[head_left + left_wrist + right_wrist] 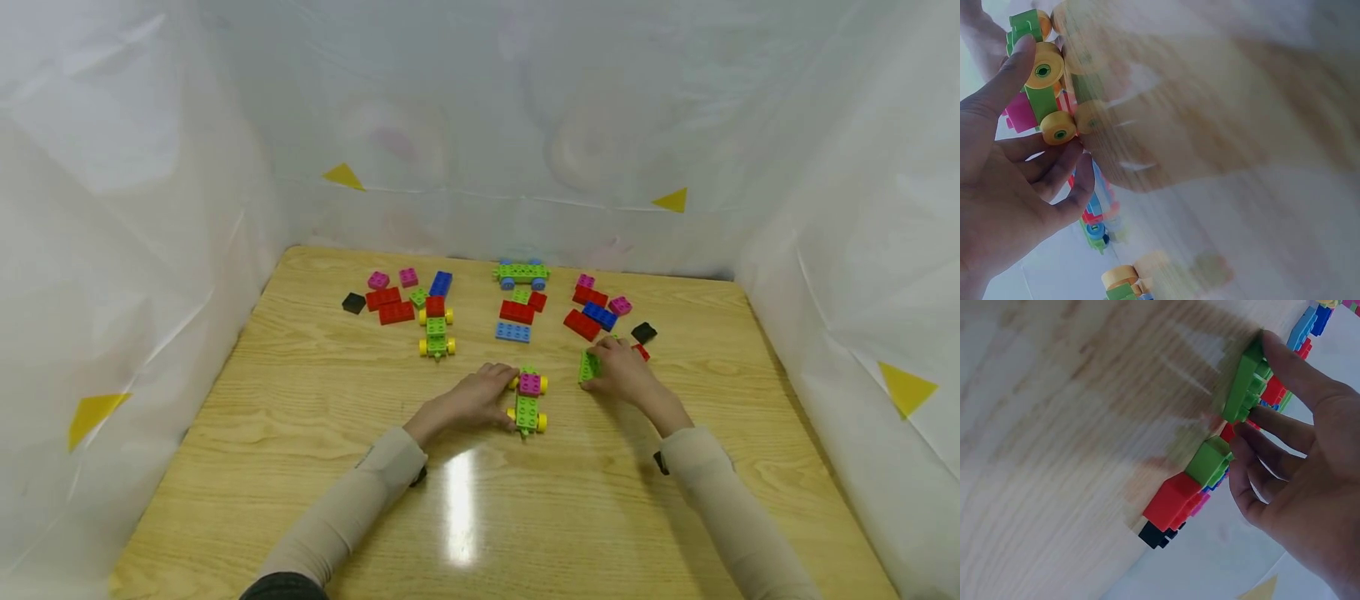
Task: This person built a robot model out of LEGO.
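Near the middle of the table, my left hand (476,398) holds a green toy car base (527,413) with yellow wheels along its left side. The thumb is at its near end and the fingers at its far end. A pink brick (530,383) sits on top of the base, towards the far end. To the right, my right hand (621,371) holds a long green brick (1246,378) at the table surface, with the thumb at one end and fingers at the other. In the right wrist view, a small green brick (1209,461) and a red brick (1172,501) stand just beyond its fingertips.
Another yellow-wheeled car (437,327) carrying a red brick stands to the left. A blue-wheeled base (522,272) is at the back edge. A light blue brick (513,332) lies centrally, and black bricks (354,302) lie at both sides. White sheeting (480,108) encloses the table.
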`<state>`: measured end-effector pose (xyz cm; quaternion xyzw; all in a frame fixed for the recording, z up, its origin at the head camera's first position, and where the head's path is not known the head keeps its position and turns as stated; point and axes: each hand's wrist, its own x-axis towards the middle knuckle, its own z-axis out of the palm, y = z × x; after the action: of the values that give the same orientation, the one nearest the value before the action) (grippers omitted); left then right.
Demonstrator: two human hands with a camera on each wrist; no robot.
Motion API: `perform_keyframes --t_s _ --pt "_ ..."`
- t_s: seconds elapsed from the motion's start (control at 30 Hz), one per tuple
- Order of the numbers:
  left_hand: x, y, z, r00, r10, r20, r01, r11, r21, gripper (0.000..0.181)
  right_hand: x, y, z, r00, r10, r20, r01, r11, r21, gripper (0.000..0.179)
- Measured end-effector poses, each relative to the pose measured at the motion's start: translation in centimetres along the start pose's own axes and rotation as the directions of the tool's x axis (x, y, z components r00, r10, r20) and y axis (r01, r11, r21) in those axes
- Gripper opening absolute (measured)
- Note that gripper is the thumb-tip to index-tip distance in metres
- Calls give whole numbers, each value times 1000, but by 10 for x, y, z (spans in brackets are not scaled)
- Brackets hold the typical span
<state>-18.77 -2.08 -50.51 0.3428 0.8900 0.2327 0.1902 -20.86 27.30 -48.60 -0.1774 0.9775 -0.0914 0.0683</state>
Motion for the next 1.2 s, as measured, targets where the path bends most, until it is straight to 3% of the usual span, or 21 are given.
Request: perform_keyframes --t_s 0.37,0.5,0.67,0.9,1.2 --pt "-2 0 3 1000 11 -5 -11 1000 -2 97 -8 -14 6 998 -12 -58 20 988 153 68" --pt "-2 0 3 1000 9 -4 -9 1000 -8 97 -17 -30 -2 992 -58 -114 84 968 237 65" --pt "-1 0 2 1000 4 -9 -4 1000 -12 97 -29 -56 -14 969 -183 -167 224 934 277 63" --pt "0 0 0 1000 6 -24 -6 1000 -4 97 -33 -83 -19 937 -310 -160 342 907 247 65" --pt "-1 0 -1 1000 20 -23 -20 1000 -8 95 -27 -91 -13 932 -345 -115 361 914 183 62"
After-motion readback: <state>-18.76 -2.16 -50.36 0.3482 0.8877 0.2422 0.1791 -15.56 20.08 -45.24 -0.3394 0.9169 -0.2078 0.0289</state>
